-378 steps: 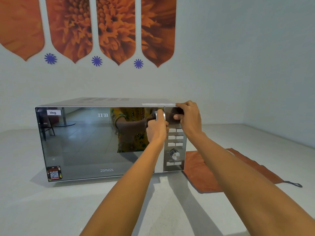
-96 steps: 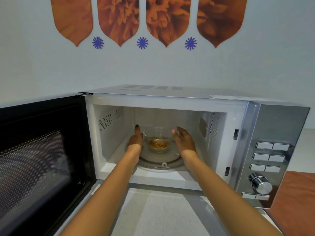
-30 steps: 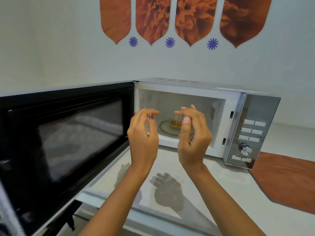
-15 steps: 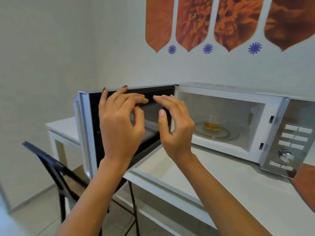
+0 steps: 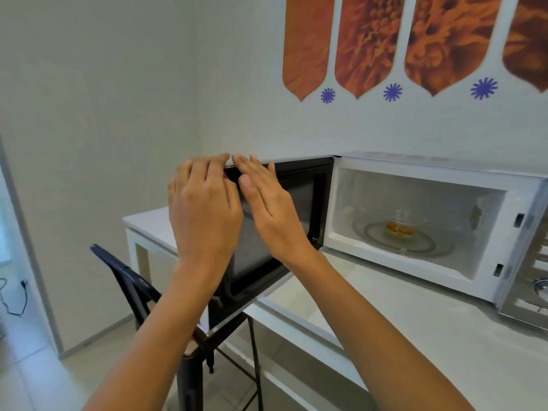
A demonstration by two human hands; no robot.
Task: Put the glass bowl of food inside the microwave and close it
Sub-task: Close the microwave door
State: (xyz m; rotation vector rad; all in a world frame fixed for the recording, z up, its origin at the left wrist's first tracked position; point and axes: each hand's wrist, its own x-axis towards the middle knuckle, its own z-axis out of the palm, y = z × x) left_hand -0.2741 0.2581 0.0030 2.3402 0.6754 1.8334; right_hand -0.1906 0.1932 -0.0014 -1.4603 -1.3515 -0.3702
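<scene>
The microwave (image 5: 439,179) stands on a white counter with its door (image 5: 299,209) swung wide open to the left. Inside, the glass bowl of food (image 5: 398,228) sits on the round glass turntable (image 5: 415,241). My left hand (image 5: 201,215) is spread flat over the door's outer free edge, fingers at its top corner. My right hand (image 5: 267,212) lies flat beside it against the door's dark inner face, fingers reaching the top edge. Neither hand holds anything. The door's free edge is hidden behind my left hand.
The control panel (image 5: 536,280) with a knob and buttons is cut off at the right edge. A black chair (image 5: 130,280) stands under the open door, beside the white counter (image 5: 415,336). The side wall is close on the left.
My view has turned further left. Both hands have flattened from a curled pose and now rest on the door's free end. The bowl stays on the turntable.
</scene>
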